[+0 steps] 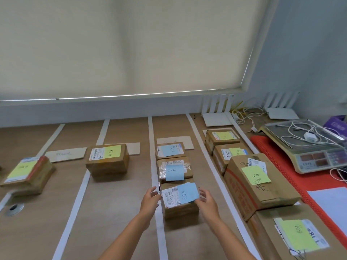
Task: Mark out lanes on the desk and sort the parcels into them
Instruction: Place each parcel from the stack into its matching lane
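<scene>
White tape strips [150, 147] split the wooden desk [116, 203] into lanes. In the middle lane three small brown parcels with blue notes stand in a row: far [170, 150], middle [174, 171], near [180, 197]. My left hand [150, 198] is at the near parcel's left side and my right hand [205, 200] at its right side. Both have relaxed fingers at the parcel's edges. Parcels with yellow notes stand in the other lanes: one at the left [28, 173], one left of centre [108, 160], several at the right, including a big carton [257, 181].
A weighing scale [311, 147] with white cables on it sits on a red mat [293, 177] at the right. Two white routers [216, 119] and loose cables lie by the back wall. Cardboard lane cards [65, 154] lie at the lane heads. A desk grommet [14, 209] is at the left.
</scene>
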{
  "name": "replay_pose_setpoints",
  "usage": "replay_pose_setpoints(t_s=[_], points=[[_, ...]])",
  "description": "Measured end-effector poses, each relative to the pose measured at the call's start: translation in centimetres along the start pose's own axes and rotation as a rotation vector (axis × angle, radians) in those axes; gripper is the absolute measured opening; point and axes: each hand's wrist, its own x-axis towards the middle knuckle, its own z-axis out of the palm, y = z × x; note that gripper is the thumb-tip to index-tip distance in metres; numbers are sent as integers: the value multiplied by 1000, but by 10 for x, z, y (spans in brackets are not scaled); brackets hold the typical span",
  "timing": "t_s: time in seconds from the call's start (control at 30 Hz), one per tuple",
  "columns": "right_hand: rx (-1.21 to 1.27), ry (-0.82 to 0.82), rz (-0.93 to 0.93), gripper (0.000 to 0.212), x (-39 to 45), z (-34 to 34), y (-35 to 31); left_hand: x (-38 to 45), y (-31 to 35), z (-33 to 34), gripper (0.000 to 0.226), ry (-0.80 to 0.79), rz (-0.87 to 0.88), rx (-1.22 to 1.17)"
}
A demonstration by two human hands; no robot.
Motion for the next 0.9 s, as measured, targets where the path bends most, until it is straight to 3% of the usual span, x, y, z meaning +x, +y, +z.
replay_pose_setpoints(t_s=[0.1,0.23,0.47,0.67,0.9], points=[[-129,22,-64,43,-20,14,-13,-12,1,-16,47,-7,36,11],[-506,236,-152,57,-45,28,-32,-34,-4,-56,45,-16,117,27],[-395,292,-91,54,-113,86,-57,-78,-28,-190,45,-41,194,40],[-258,88,-149,57,-194,211,-88,-118,-37,-315,45,-79,255,79],[-161,-95,-224,56,-259,342,-130,-146,-48,-430,43,26,262,51]])
